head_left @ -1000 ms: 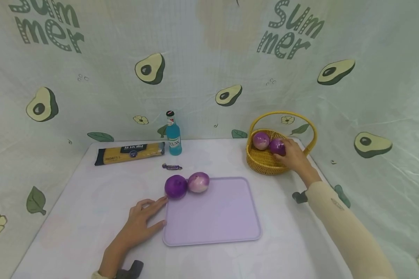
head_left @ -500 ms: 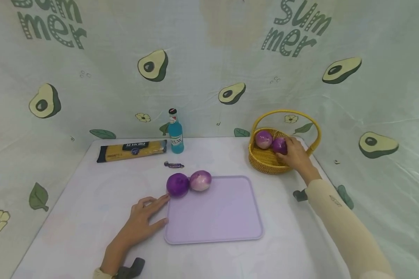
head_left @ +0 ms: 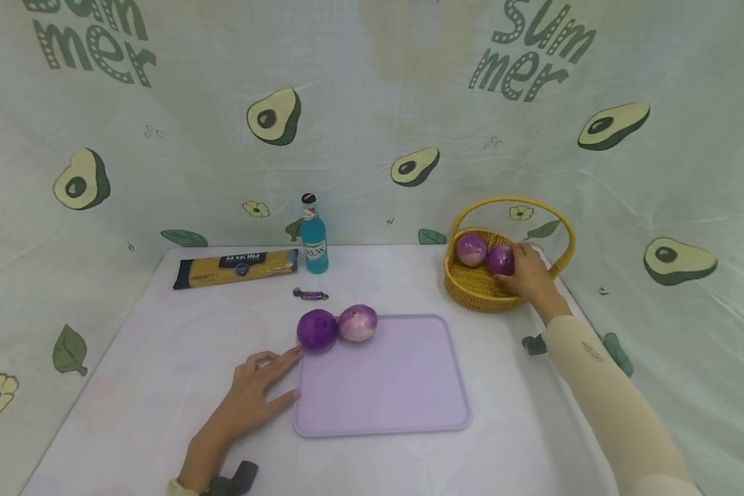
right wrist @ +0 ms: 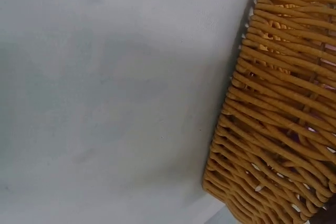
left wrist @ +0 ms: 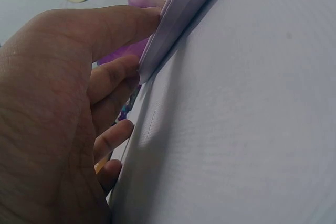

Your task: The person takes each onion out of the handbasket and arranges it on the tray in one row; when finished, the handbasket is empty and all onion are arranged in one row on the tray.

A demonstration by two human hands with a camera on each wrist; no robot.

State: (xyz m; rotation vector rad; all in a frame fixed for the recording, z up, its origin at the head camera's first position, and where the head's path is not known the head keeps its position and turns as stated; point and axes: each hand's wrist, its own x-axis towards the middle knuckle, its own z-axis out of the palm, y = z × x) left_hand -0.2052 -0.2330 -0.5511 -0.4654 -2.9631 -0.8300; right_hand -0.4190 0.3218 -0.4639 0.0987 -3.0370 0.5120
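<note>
Your left hand lies flat on the bench, fingers spread loosely, fingertips against the left edge of the purple tray. Two onions sit at the tray's far left corner; the remaining surface is bare. Your right hand reaches into the yellow basket, apparently curled round a purple onion.

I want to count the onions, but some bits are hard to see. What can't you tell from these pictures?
- Head view: the right hand covers part of the darker onion in the basket; its grip is unclear.
- Right wrist view: only the basket's woven wall shows; its contents are hidden.
- Left wrist view: the left hand and tray edge block most of the onions.
- Head view: the candy wrapper print is too small.
</note>
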